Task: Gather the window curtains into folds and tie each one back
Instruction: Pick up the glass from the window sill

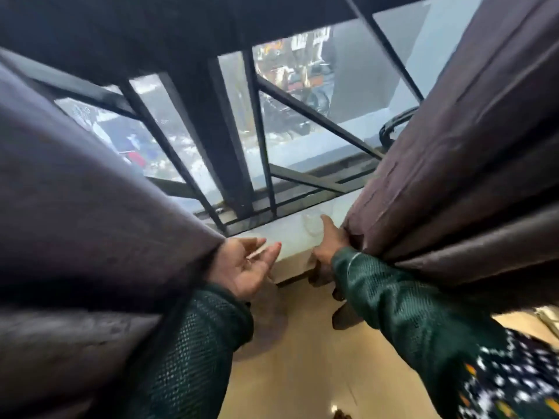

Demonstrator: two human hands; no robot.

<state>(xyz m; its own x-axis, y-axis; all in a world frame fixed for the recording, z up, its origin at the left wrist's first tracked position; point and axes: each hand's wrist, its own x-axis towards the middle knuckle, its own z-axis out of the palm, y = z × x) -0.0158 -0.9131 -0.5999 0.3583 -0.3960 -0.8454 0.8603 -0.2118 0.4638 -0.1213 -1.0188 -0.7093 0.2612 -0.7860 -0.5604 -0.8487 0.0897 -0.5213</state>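
Head view, looking down at a barred window (272, 122) with a pale sill (290, 234) below it. Left hand (245, 267) is palm-up, fingers relaxed and spread, holding nothing; its back sits against the edge of the left curtain (90, 189), which drapes over the left forearm in its green mesh sleeve (193, 352). Right hand (329, 243) reaches toward the inner edge of the right curtain (459, 164); index finger is out straight over the sill, the other fingers are tucked into the fabric where the folds bunch together, so it looks like it grips the curtain edge, though most of the fingers are hidden by cloth. Both curtains are dark brown-purple and pulled apart to either side, with the glass and dark metal bars exposed between them. Right curtain hangs in several vertical pleats. Tan floor (302, 373) shows below the sill, between the two arms. Frame is somewhat motion-blurred.
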